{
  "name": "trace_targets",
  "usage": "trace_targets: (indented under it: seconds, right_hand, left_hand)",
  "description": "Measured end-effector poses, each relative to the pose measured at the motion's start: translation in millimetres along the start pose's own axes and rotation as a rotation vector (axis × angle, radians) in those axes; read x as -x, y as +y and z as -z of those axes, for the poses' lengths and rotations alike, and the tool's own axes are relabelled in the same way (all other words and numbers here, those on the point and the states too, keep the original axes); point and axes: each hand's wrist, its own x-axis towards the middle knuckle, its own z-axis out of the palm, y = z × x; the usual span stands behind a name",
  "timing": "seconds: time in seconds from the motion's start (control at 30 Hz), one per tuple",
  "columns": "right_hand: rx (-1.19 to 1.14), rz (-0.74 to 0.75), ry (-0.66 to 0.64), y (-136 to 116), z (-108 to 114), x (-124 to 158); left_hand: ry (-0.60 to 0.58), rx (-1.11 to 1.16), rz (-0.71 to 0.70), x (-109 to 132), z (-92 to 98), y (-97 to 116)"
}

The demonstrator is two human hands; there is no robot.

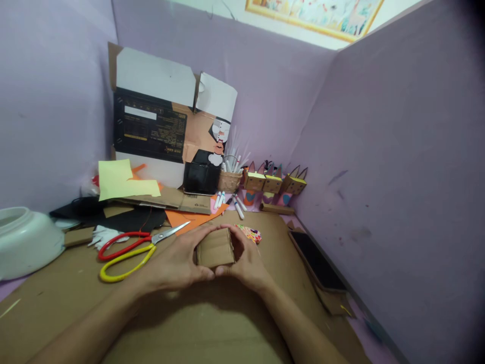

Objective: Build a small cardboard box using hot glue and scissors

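Note:
A small brown cardboard box is held between both hands over the cardboard-covered table. My left hand wraps its left side, thumb along the lower edge. Around the right side curls my right hand, its thumb close to the left one at the front. The far side of the box is hidden behind the fingers. Scissors with one red and one yellow handle lie just left of my left hand, blades partly apart. A colourful patterned piece lies just beyond my right hand.
At left stands a white pot. Behind are yellow paper, orange paper, an upright flattened carton, markers and several eared cardboard figures. A phone lies by the purple right wall.

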Motion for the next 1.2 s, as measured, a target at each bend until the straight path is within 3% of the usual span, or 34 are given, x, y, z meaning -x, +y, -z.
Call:
trace_targets:
  seconds: [0.13, 0.3, 0.37, 0.47, 0.57, 0.67, 0.8, 0.93, 1.1, 1.2]
  right_hand:
    - [-0.021, -0.062, 0.030, -3, -3, 2]
    - [-0.078, -0.018, 0.083, 0, -2, 3]
    - [0.003, 0.007, 0.093, 1, -1, 3]
    - [0.130, 0.047, 0.106, 2, -1, 4]
    - [0.250, 0.061, 0.136, 2, -5, 5]
    - [0.344, 0.022, 0.189, 1, -11, 7]
    - [0.478, -0.025, 0.254, -4, -17, 10]
    - [0.553, -0.030, 0.252, -12, -19, 10]
    - [0.567, 0.002, 0.094, -24, -27, 12]
    - [0.572, 0.008, 0.084, -27, -31, 15]
  left_hand:
    - [0.130, 0.058, 0.128, -1, 0.0, -5]
    - [0.085, 0.774, 0.429, -4, -2.7, -6]
    - [0.106, 0.932, 0.545, -5, -4.7, -6]
    - [0.135, 1.028, 0.606, -7, -7.0, -8]
    - [0.074, 1.123, 0.638, -6, -9.5, -11]
    - [-0.062, 1.219, 0.710, -4, -14.4, -13]
    - [-0.182, 1.241, 0.813, 0, -22.3, -14]
    - [-0.010, 1.090, 0.720, 2, -25.9, -12]
    - [0.157, 0.996, 0.698, 0, -33.7, -12]
    - [0.158, 0.935, 0.644, -1, -39.5, -15]
